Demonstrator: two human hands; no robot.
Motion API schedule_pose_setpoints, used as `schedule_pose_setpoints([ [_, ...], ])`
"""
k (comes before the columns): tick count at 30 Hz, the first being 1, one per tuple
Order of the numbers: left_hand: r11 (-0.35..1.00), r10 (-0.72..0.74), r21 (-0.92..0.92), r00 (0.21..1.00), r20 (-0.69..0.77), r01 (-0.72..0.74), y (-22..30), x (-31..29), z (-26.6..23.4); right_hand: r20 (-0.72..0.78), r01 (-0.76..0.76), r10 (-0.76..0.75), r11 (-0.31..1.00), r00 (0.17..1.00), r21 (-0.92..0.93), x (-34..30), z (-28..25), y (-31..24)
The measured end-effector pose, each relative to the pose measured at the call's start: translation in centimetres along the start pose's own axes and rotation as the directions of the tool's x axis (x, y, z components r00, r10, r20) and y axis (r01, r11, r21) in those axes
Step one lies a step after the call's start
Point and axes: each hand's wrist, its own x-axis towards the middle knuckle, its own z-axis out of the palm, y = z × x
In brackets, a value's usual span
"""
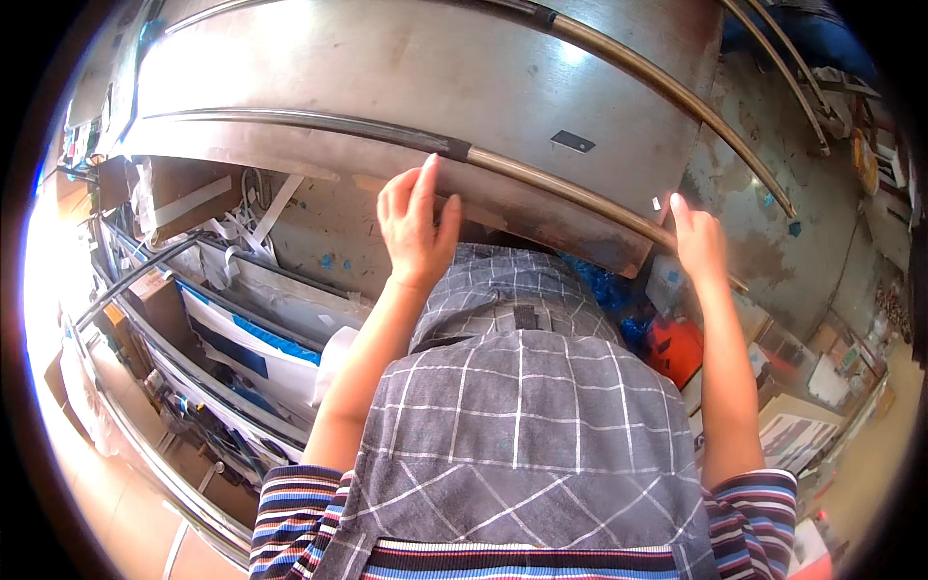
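Observation:
A long metal tube (551,181) lies along the near edge of a metal-topped table (445,68), with a dark sleeve-like section near its middle. My left hand (416,227) is over the near edge, index finger stretched toward the dark section and thumb held apart; nothing shows in it. Beside the tube's right end is my right hand (700,237), fingers curled and slightly blurred. What they hold, if anything, is hidden. A small white piece (656,204) shows just left of its fingertip; whether they touch is unclear.
Another tube (657,72) lies farther back, reaching past the table's right edge. A small dark rectangular plate (573,141) rests between the tubes. Lower left stands a metal-framed rack (145,338) with boxes and cloth. An orange-red object (675,350) is beside my apron, near blue plastic (592,280).

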Motion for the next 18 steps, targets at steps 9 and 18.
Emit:
schedule_pose_setpoints([
  [9,0.993,0.063,0.090,0.995,0.075,-0.069,1.8,1.5,1.0,-0.121,-0.004,0.003,1.000,0.993,-0.008,-0.7,0.3,-0.5],
  [18,1.000,0.024,-0.021,0.995,0.096,-0.022,0.9,1.4,-0.4,-0.161,0.018,-0.022,1.000,0.987,-0.023,-1.1,0.3,-0.8],
])
